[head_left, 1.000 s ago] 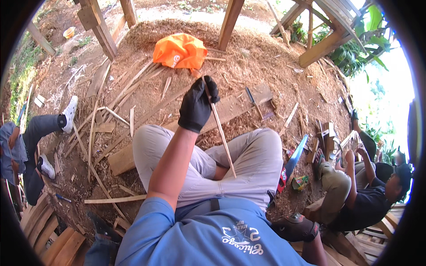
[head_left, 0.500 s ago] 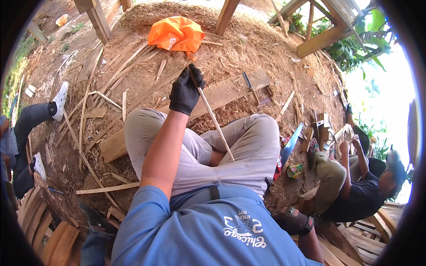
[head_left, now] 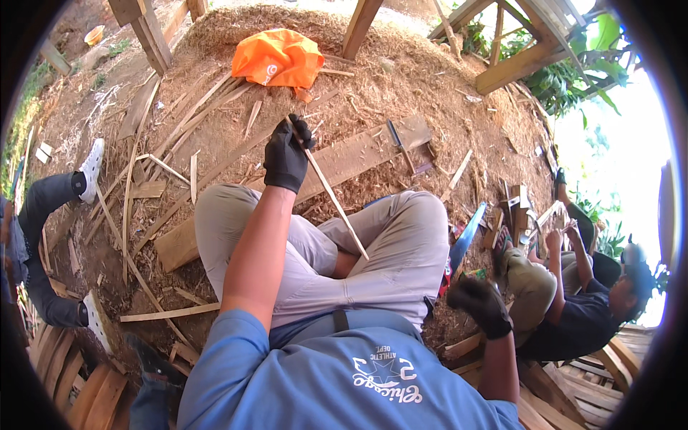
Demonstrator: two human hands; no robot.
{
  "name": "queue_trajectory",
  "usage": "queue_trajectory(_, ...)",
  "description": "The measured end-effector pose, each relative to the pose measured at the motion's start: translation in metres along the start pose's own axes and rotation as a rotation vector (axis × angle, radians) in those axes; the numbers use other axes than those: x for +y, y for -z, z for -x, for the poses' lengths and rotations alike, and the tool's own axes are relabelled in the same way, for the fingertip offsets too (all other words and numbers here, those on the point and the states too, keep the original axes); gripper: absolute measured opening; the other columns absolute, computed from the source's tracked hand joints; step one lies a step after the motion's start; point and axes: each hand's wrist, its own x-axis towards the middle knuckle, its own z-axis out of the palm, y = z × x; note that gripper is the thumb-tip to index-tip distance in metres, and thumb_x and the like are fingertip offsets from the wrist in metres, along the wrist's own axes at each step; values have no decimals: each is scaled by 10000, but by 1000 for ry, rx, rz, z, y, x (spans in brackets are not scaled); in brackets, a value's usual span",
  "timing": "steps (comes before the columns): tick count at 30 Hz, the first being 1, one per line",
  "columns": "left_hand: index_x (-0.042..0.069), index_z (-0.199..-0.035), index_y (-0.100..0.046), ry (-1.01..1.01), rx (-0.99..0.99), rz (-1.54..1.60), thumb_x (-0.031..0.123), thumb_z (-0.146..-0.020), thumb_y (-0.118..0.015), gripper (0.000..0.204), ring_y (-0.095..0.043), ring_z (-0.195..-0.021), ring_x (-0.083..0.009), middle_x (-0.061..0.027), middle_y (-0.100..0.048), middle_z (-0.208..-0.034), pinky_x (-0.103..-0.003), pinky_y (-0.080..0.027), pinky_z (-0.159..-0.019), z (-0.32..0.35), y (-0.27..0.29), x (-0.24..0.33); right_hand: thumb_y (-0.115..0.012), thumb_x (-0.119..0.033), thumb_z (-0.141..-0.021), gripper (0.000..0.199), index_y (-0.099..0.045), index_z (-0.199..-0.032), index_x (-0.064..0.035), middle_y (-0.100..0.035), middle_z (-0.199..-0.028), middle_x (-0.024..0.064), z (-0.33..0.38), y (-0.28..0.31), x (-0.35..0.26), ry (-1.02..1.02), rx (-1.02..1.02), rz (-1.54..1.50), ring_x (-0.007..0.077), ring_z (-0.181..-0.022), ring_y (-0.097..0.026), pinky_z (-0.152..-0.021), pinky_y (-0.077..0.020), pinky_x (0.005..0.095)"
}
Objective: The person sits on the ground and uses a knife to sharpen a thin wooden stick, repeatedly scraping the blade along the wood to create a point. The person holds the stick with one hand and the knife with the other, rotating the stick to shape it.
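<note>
In my black-gloved left hand [head_left: 287, 158] is a thin pale wooden stick [head_left: 331, 195], gripped near its upper end. The stick slants down over my crossed legs, its lower tip by my lap. My right hand [head_left: 481, 307], also gloved in black, is closed at my right side beside my thigh. Something thin and shiny shows at its fingers, too small to name. Beyond my knees a wooden plank [head_left: 351, 161] lies on the ground, with a dark-bladed hand tool [head_left: 400, 147] across it.
An orange plastic bag [head_left: 278, 59] lies ahead among shavings and wood strips [head_left: 172, 313]. A long blue blade-like object [head_left: 467, 233] is by my right knee. A seated co-worker [head_left: 580, 301] is at right; another person's leg [head_left: 50, 204] is at left. Wooden posts [head_left: 362, 29] stand beyond.
My right hand has risen from beside my body and moved forward into fuller view. My left hand and the stick have shifted slightly left. The left person's lower foot has moved.
</note>
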Motion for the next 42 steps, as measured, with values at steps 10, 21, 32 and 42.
queue_trajectory(10, 62, -1228, -645, 21, 17, -233, 122, -1001, -572, 247, -614, -871, -163, -56, -672, -1024, -337, -498, -753, 1, -8, -21, -631, -257, -962, 284, -663, -1168, -65, -721, -1053, 176, -317, -4, 40, 419, 842, 357, 363, -967, -693, -855, -534, 462)
queue_trajectory(21, 98, -1423, -584, 135, 137, -456, -40, -962, -501, 489, -655, -893, -165, -69, -655, -1019, -346, -584, -757, -2, -26, -30, -805, -398, -782, 811, -523, -1464, -61, -576, -1435, 246, -428, -2, 18, 54, 806, 593, 403, -1312, -566, -1070, -479, 500)
queue_trajectory(32, 72, -1374, -595, -32, 248, -761, 34, -1027, -542, 352, -709, -805, -179, -70, -657, -983, -346, -652, -712, -29, -25, -35, -715, -348, -833, 603, -601, -1373, -103, -731, -1175, 194, -447, 0, -12, -162, 596, 417, 371, -1119, -694, -978, -526, 470)
queue_trajectory(42, 5, -1350, -566, -288, 383, -874, -48, -994, -540, 361, -732, -953, -224, -99, -655, -1076, -365, -656, -824, -39, -31, 18, -666, -327, -909, 519, -609, -1379, -116, -707, -1234, 211, -463, -7, 4, -74, 644, 461, 381, -1134, -687, -969, -530, 482)
